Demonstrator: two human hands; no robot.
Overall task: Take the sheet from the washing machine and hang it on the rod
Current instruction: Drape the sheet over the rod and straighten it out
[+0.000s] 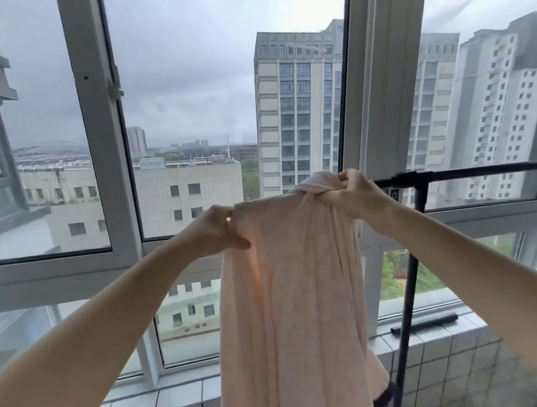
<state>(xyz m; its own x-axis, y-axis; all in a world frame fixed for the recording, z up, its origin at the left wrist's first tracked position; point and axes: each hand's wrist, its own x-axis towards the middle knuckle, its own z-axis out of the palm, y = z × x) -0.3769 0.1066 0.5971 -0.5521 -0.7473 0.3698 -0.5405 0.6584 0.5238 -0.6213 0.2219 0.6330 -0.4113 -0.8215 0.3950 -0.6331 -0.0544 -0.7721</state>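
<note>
While between both hands — sheet (draped, pink)

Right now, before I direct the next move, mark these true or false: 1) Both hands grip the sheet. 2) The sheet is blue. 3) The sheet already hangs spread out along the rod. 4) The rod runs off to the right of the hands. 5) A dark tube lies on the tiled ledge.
1) True: the left hand and right hand both grip the sheet near its top.
2) False: it is pale pink.
3) False: it hangs bunched from the hands, and whether its top rests on the rod cannot be told.
4) True.
5) True: the dark tube lies on the tiled ledge by the window.
</note>
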